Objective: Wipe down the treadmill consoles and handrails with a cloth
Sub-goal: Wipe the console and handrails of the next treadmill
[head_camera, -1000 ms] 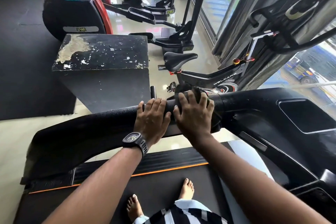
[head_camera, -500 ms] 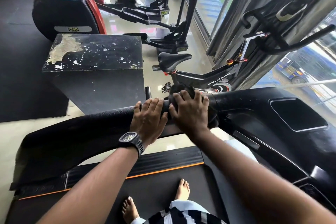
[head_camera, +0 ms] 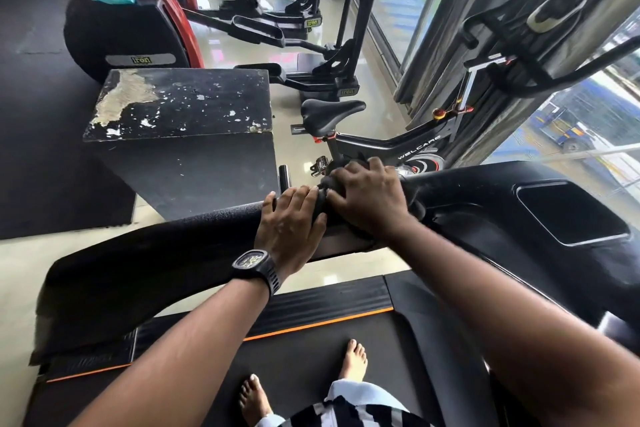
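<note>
On a gym treadmill [head_camera: 311, 357] beside a curtained window, a barefoot person works at the padded black handrail [head_camera: 156, 253] where it meets the console [head_camera: 478, 191], a glossy black moulding w/ a sunken tray. Beyond the rail stands a black box [head_camera: 180, 156], its top paint badly chipped. Behind it, a red-and-black elliptical [head_camera: 117, 28] carries an "iron" badge on its housing; similar badges sit on frames further back. An exercise bike [head_camera: 391, 146] nearer the glass reads "WELCARE" along its frame. Both forearms reach fwd, wrists close together. The right hand [head_camera: 370, 198], knuckles up, curls its fingers round a bunched dark cloth [head_camera: 327, 185] and presses it onto the rail next to the console. The left hand [head_camera: 289, 229] lies palm-down over the rail just beside it, fingers fairly straight across the top, fingertips touching the cloth, gripping nothing. A black watch [head_camera: 254, 262] sits on the left wrist; face markings too small to read.
</note>
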Demonstrator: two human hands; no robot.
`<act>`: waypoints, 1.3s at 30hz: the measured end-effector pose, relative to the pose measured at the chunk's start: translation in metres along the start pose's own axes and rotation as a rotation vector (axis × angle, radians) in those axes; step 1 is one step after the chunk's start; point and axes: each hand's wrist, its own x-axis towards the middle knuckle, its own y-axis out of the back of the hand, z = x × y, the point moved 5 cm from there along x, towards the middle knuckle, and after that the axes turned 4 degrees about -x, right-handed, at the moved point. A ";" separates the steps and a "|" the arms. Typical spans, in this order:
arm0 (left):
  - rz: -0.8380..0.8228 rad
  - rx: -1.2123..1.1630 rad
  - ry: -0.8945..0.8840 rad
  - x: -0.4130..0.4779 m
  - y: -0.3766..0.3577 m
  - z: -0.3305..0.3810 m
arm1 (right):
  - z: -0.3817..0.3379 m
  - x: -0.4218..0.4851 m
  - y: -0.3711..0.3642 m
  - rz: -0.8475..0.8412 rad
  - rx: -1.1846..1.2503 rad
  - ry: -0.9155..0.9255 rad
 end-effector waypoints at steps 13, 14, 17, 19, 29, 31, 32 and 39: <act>-0.003 0.022 0.011 0.005 -0.001 0.008 | 0.018 -0.002 0.003 -0.039 0.024 -0.018; -0.006 0.022 0.010 0.006 -0.001 0.009 | 0.029 0.009 0.004 -0.102 0.019 -0.028; -0.007 0.013 0.011 0.008 -0.001 0.012 | 0.053 0.007 0.003 -0.116 0.027 -0.291; 0.002 0.006 0.012 0.008 -0.001 0.013 | 0.041 -0.018 -0.002 -0.017 0.021 -0.381; 0.002 0.033 -0.029 0.014 -0.007 0.018 | 0.058 0.014 0.003 -0.157 0.085 -0.263; -0.002 0.030 -0.038 0.016 -0.008 0.021 | 0.058 -0.006 0.002 -0.063 0.078 -0.425; -0.009 0.029 -0.042 0.016 -0.008 0.022 | 0.048 -0.018 -0.001 -0.002 0.063 -0.443; -0.019 0.043 -0.055 0.019 -0.010 0.025 | 0.042 -0.002 0.000 -0.025 0.025 -0.075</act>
